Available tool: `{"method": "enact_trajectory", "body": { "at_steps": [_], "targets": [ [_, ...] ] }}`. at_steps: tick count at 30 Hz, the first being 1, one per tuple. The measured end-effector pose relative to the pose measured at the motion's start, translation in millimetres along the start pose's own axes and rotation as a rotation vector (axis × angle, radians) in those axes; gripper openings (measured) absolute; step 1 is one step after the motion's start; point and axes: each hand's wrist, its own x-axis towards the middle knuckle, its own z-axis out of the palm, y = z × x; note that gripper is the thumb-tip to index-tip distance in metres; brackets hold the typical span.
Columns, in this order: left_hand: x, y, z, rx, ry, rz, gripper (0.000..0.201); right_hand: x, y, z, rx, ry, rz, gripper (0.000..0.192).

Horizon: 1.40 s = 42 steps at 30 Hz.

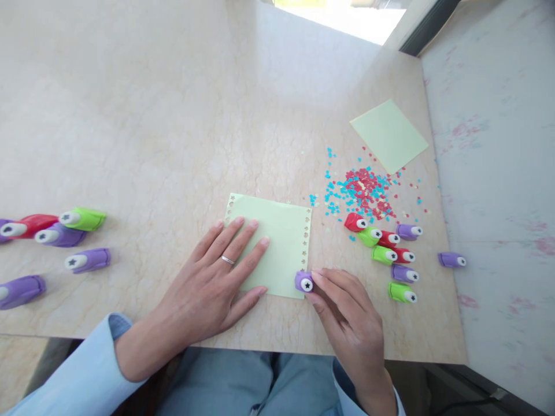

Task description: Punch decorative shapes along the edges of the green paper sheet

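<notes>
Purple star punch (304, 282) sits at the lower right corner of the pale green sheet (277, 245), centre of the frame; we pinch it with our right hand (347, 318). Our left hand (217, 277) lies open, flat on the sheet. Punched shapes line the sheet's right edge. Confetti (364, 190) and small punches (390, 254) right of centre on the worktop (151, 115); larger punches (65, 231) far left.
</notes>
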Motion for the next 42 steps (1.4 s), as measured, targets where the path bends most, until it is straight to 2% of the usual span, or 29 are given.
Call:
{"method": "enact_trajectory", "body": {
  "at_steps": [5,10,14,16,20,22,25,32,42],
  "targets": [
    [-0.3,-0.8,1.9,0.018,0.016,0.008,0.065,-5.1,3.4,-1.3,0.049,0.02,0.069,0.04],
    [-1.7,-1.5,3.8,0.01,0.041,0.027,0.066,-9.2,1.5,-8.4,0.184,0.039,0.28,0.034],
    [-2.8,-2.0,4.5,-0.044,0.116,0.014,0.063,-14.6,-6.2,-13.0,0.273,0.108,0.416,0.03],
    [-2.5,-4.0,4.2,-0.102,0.193,-0.054,0.054,-17.0,-10.3,-15.0,0.278,0.123,0.459,0.029],
    [-0.9,-11.7,1.7,-0.292,0.375,-0.3,0.034,-11.8,-14.6,-20.7,0.255,0.1,0.495,0.031],
    [-0.1,-15.4,0.2,-0.385,0.426,-0.365,0.028,-1.9,-14.5,-24.4,0.248,0.075,0.514,0.032],
    [0.7,-17.9,-0.4,-0.459,0.449,-0.37,0.023,19.1,-14.0,-28.5,0.233,-0.014,0.548,0.033],
    [1.2,-16.6,1.8,-0.335,0.408,-0.303,0.022,61.0,-23.2,-23.9,0.073,-0.291,0.516,0.019],
    [1.0,-18.0,2.3,-0.338,0.397,-0.277,0.022,69.9,-29.0,-26.7,-0.035,-0.355,0.513,0.018]
  ]
}}
